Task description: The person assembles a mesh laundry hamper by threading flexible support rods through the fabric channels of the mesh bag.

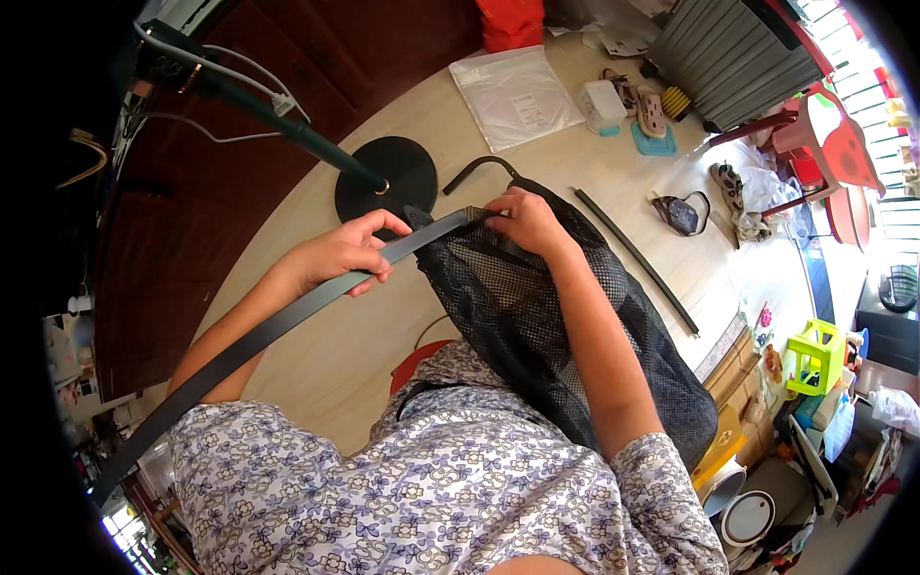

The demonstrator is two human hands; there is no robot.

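Observation:
A long flat dark grey strip runs from the lower left up to the edge of a black mesh bag. My left hand is closed around the strip, thumb and fingers on either side of it. With bent fingers my right hand pinches the mesh edge where the strip's end goes into the fabric. How far the strip reaches inside is hidden. The bag hangs down to the right, under my right forearm and against my lap. A curved dark end sticks out past the bag's far edge.
A thin dark rod lies on the pale floor to the right. Ahead stands a green pole on a round black base. Beyond are a clear plastic packet, a clog and a small dark pouch. A red chair stands far right.

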